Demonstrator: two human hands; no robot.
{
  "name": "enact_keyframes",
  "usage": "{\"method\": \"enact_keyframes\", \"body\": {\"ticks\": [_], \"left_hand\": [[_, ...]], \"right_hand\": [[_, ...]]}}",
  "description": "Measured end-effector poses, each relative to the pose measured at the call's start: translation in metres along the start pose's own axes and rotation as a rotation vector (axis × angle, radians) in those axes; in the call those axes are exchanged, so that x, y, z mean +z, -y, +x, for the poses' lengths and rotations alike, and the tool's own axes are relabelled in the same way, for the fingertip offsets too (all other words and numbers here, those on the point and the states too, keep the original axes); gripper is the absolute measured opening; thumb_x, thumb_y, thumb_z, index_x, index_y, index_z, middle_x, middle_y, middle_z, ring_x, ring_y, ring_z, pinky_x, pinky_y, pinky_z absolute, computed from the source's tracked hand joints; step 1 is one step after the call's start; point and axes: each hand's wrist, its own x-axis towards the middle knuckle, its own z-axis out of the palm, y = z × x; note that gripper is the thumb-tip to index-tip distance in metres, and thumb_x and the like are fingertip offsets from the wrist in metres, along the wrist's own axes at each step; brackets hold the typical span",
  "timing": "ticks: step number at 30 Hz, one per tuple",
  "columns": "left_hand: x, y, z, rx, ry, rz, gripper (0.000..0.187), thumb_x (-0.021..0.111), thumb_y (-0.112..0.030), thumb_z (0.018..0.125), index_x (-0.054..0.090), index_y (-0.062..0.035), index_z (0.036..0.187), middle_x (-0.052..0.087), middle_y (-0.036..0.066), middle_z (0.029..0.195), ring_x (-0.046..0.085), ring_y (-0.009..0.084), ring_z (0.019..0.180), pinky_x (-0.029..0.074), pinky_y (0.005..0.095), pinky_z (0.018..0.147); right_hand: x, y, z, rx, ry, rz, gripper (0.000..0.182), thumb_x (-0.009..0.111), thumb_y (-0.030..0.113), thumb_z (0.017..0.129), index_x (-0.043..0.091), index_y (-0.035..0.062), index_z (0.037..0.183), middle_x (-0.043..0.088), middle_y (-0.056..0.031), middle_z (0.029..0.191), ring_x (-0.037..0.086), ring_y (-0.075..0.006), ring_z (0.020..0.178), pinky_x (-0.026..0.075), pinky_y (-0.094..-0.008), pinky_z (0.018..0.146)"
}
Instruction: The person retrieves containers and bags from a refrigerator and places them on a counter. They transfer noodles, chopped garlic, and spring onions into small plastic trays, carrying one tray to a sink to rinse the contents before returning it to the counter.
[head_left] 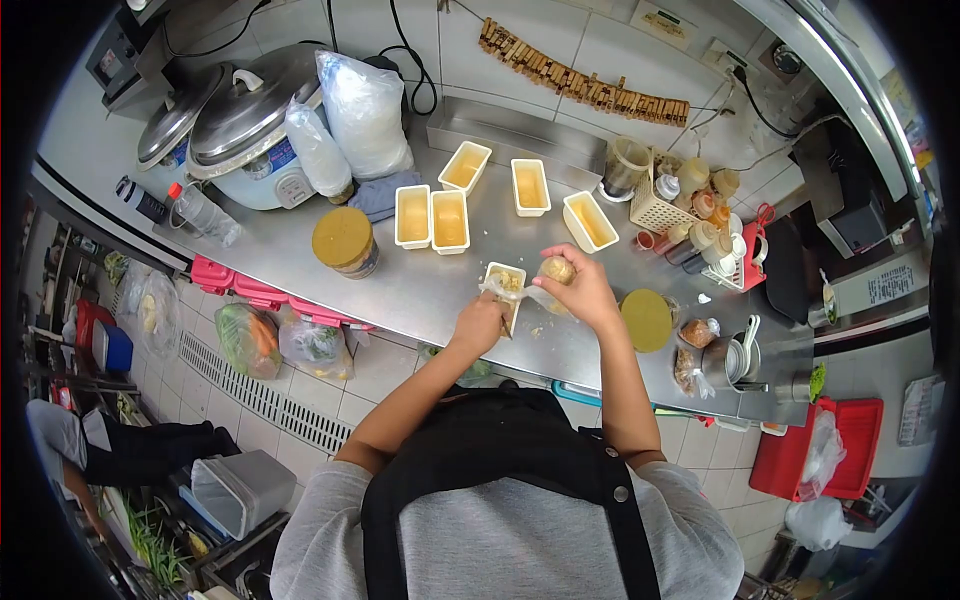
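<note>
At frame centre, on the stainless-steel counter, the left hand pinches crinkled clear plastic film over a rectangular cream tub; the right hand grips a rounded, pale dough-like lump.

A working food kitchen — steel counter, big rice cooker. Rows of filled yellow tubs — floor drain grate below.

Counter, clearance: bare steel open ahead of my hands. Blocked beyond by yellow tubs, left by lidded jar, right by round lid (condiment basket behind).
</note>
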Motion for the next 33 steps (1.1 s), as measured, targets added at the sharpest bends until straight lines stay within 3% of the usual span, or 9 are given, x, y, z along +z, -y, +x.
{"method": "enact_keyframes", "body": {"ticks": [3, 5, 11, 14, 17, 20, 24, 26, 33], "left_hand": [[-0.013, -0.007, 0.0, 0.02, -0.089, -0.116, 0.016, 0.061, 0.002, 0.069, 0.063, -0.0065, 0.082, 0.059, 0.014, 0.086, 0.061, 0.0324, 0.077, 0.051, 0.0373, 0.068], [-0.017, -0.004, -0.001, 0.116, -0.235, -0.264, 0.013, 0.06, 0.004, 0.071, 0.062, -0.0039, 0.081, 0.06, 0.014, 0.082, 0.061, 0.0303, 0.07, 0.051, 0.0348, 0.064], [-0.014, 0.011, -0.001, -0.086, -0.353, -0.468, 0.008, 0.063, 0.001, 0.073, 0.061, -0.0016, 0.08, 0.062, 0.013, 0.08, 0.061, 0.0251, 0.06, 0.05, 0.0342, 0.057], [-0.014, 0.017, -0.001, -0.099, -0.383, -0.388, 0.009, 0.066, -0.003, 0.072, 0.061, -0.0023, 0.079, 0.06, 0.011, 0.077, 0.06, 0.0246, 0.062, 0.049, 0.0331, 0.058], [-0.016, 0.023, -0.006, -0.059, -0.366, -0.207, 0.012, 0.069, -0.009, 0.07, 0.062, -0.0045, 0.079, 0.059, 0.01, 0.077, 0.06, 0.0252, 0.072, 0.048, 0.0334, 0.065], [-0.018, 0.027, -0.015, -0.009, -0.326, -0.15, 0.021, 0.072, -0.013, 0.068, 0.062, -0.006, 0.085, 0.057, 0.011, 0.084, 0.057, 0.0272, 0.082, 0.047, 0.0355, 0.074], [-0.04, 0.01, -0.011, 0.157, -0.38, -0.235, 0.032, 0.075, -0.019, 0.065, 0.06, -0.0057, 0.091, 0.055, 0.014, 0.093, 0.055, 0.032, 0.09, 0.046, 0.0388, 0.076], [-0.045, -0.004, -0.004, 0.213, -0.302, -0.386, 0.043, 0.078, -0.024, 0.062, 0.059, -0.0031, 0.094, 0.054, 0.016, 0.095, 0.055, 0.033, 0.088, 0.046, 0.0378, 0.075], [-0.026, 0.001, 0.001, -0.091, -0.104, -0.193, 0.063, 0.081, -0.028, 0.06, 0.051, -0.0029, 0.109, 0.054, 0.017, 0.095, 0.055, 0.0332, 0.088, 0.047, 0.0384, 0.077]], "right_hand": [[-0.006, 0.002, 0.002, 0.023, -0.094, 0.028, 0.034, 0.075, 0.016, 0.07, 0.059, 0.0048, 0.098, 0.064, -0.0077, 0.083, 0.06, -0.0153, 0.074, 0.047, -0.0285, 0.07], [-0.008, 0.001, 0.004, 0.022, -0.181, 0.08, 0.032, 0.074, 0.013, 0.072, 0.059, 0.0045, 0.1, 0.061, -0.0034, 0.083, 0.055, -0.0099, 0.076, 0.045, -0.0247, 0.07], [-0.012, 0.01, 0.003, 0.008, -0.196, 0.023, 0.032, 0.074, 0.015, 0.072, 0.059, 0.0048, 0.098, 0.064, -0.0072, 0.082, 0.059, -0.0139, 0.074, 0.047, -0.0276, 0.069], [-0.021, 0.03, -0.002, 0.035, -0.152, -0.052, 0.035, 0.075, 0.018, 0.071, 0.058, 0.0054, 0.099, 0.064, -0.0086, 0.081, 0.06, -0.0165, 0.073, 0.047, -0.0287, 0.069], [-0.025, 0.045, -0.004, 0.026, -0.04, -0.125, 0.037, 0.075, 0.018, 0.069, 0.058, 0.0061, 0.1, 0.064, -0.0115, 0.082, 0.062, -0.0232, 0.074, 0.048, -0.0316, 0.07], [-0.007, 0.034, 0.002, -0.018, 0.084, -0.22, 0.036, 0.076, 0.014, 0.067, 0.058, 0.0062, 0.098, 0.064, -0.0095, 0.086, 0.06, -0.0199, 0.073, 0.047, -0.0302, 0.069], [0.016, 0.018, 0.009, -0.095, 0.269, -0.109, 0.042, 0.074, 0.01, 0.067, 0.055, 0.0044, 0.104, 0.064, -0.012, 0.092, 0.061, -0.023, 0.082, 0.047, -0.0313, 0.076], [0.02, 0.019, 0.011, -0.084, 0.308, -0.056, 0.044, 0.073, 0.007, 0.069, 0.052, 0.0041, 0.107, 0.062, -0.011, 0.095, 0.06, -0.0202, 0.086, 0.046, -0.0305, 0.08], [0.012, 0.027, 0.021, -0.071, 0.26, 0.109, 0.04, 0.074, 0.005, 0.071, 0.047, 0.0026, 0.1, 0.058, -0.0051, 0.094, 0.055, -0.0119, 0.089, 0.045, -0.0272, 0.079]]}}
